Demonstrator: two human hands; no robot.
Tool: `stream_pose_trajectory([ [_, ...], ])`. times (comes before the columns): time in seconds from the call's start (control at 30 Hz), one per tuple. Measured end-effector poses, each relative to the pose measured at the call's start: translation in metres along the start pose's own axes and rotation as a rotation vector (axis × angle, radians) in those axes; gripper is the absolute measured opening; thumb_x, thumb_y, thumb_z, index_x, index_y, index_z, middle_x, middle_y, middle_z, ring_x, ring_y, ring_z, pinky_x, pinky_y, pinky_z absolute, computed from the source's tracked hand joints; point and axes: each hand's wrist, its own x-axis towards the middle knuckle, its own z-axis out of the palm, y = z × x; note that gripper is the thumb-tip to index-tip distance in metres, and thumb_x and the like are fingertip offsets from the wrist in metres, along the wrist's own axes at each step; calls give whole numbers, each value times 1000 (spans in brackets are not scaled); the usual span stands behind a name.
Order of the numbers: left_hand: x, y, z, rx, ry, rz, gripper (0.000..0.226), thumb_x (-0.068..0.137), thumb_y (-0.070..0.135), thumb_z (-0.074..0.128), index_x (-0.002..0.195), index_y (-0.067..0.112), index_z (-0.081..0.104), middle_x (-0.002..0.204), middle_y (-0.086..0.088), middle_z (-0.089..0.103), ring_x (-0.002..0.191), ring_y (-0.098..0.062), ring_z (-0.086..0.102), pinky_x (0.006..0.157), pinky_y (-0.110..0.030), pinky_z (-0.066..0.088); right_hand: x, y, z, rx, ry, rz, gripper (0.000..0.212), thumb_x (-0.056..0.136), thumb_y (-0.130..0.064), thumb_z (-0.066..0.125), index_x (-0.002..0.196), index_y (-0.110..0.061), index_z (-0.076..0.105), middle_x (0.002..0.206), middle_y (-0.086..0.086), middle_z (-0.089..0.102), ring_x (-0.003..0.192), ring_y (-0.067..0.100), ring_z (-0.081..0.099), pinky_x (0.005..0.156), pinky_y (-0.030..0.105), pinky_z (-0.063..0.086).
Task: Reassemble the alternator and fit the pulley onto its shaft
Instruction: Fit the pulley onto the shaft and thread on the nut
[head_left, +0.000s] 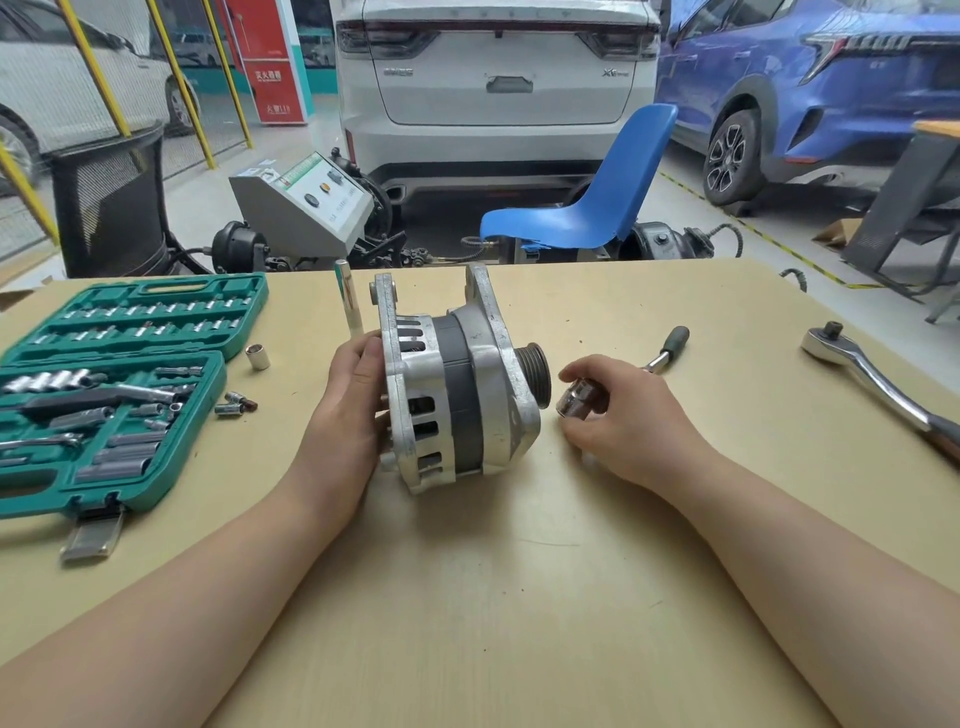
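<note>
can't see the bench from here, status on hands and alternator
Left hand steadies alternator on table. Right hand pinches socket beside pulley, pulley already on shaft. Nothing between socket and pulley.

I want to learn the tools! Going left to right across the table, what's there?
Green tool case → left hand → alternator → right hand holding a socket → big ratchet.
</note>
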Motion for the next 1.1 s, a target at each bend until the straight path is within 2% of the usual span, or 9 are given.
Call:
stream_pose_trajectory([
  [0.13, -1, 1, 1, -17, -2, 5, 56, 96, 71, 52, 135, 32, 62, 119, 3, 77, 111, -21, 75, 77, -37, 61, 0, 1, -3, -105, 27, -77, 39, 86, -15, 78, 123, -29, 73, 104, -9, 64, 86, 3, 57, 87, 26, 48],
  [0.33, 0, -1, -1, 4, -8, 29, 60, 93, 74, 52, 135, 31, 62, 117, 6, 78, 106, -16, 76, 78, -34, 63, -1, -1, 1, -470, -16, -148, 49, 99, -22, 58, 140, -49, 58, 120, -16, 58, 107, 18, 46, 82, 38, 50],
  [0.4, 2, -2, -2, -13, -12, 22, 58, 94, 71, 52, 135, 31, 62, 122, 1, 77, 111, -23, 74, 85, -43, 63, 0, 1, 1, -487, 23, -122, 49, 99, -23, 56, 141, -48, 57, 126, -16, 59, 108, 20, 46, 83, 37, 49],
  [0.53, 10, -6, -10, -32, -96, -2, 58, 98, 68, 55, 143, 33, 60, 135, -4, 72, 129, -43, 63, 108, -67, 49, 2, 3, 1, -522, 108, -63, 52, 99, -21, 56, 148, -38, 55, 144, -1, 56, 124, 32, 46, 107, 40, 40],
  [0.63, 16, -6, -17, -35, -188, -13, 68, 96, 71, 63, 154, 37, 52, 147, -1, 67, 135, -38, 62, 112, -73, 44, -6, -11, 0, -183, 235, -51, 45, 99, -20, 64, 143, -26, 60, 141, 1, 57, 131, 26, 47, 112, 28, 37],
  [0.77, 19, -5, -25, 44, -253, 18, 55, 99, 63, 65, 150, 42, 56, 146, 3, 67, 129, -23, 69, 101, -53, 52, -39, -42, 0, 354, 317, -160, 35, 98, -43, 60, 130, -31, 65, 130, -15, 63, 122, 13, 59, 96, 24, 48],
  [0.87, 15, -5, -25, 107, -194, 43, 40, 90, 62, 70, 125, 42, 69, 124, -3, 70, 108, -19, 72, 86, -38, 53, -58, -57, 6, 440, 263, -249, 45, 98, -49, 55, 140, -35, 57, 142, -13, 56, 135, 21, 52, 101, 22, 44],
  [1.03, 6, -2, -21, 294, -60, 225, 36, 73, 68, 75, 102, 49, 66, 117, 0, 63, 101, -23, 66, 80, -36, 51, -55, -62, 12, 382, 109, -275, 59, 91, -59, 57, 145, -44, 39, 151, -12, 43, 147, 14, 38, 120, 29, 32],
  [1.1, 3, 0, -17, 318, -34, 241, 38, 71, 67, 78, 100, 45, 65, 115, 9, 56, 103, -30, 69, 82, -45, 55, -55, -60, 8, 416, 101, -259, 68, 89, -71, 56, 148, -43, 37, 155, -11, 38, 150, 11, 34, 121, 24, 29],
])
